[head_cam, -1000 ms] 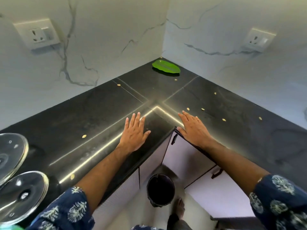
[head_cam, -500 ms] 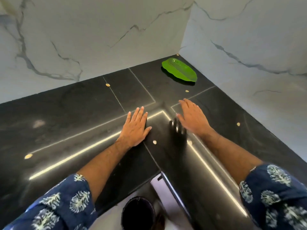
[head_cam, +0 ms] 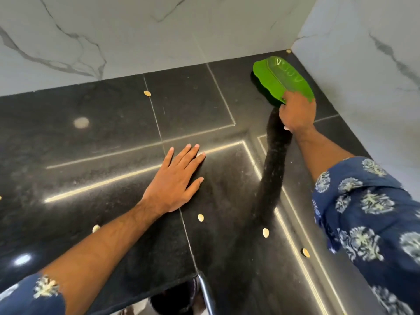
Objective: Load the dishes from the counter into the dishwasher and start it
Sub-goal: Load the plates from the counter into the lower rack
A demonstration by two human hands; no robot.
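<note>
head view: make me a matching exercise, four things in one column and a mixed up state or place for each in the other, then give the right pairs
Column one
1. left hand
2. right hand
3. green leaf-shaped plate
4. pale seeds

Column two
A. in the far corner of the counter where the two walls meet
B. scattered singly over the black countertop
C. flat on the counter, fingers straight and spread
D. reached forward, taking the near edge of the plate

Right pairs: 1-C, 2-D, 3-A, 4-B
</note>
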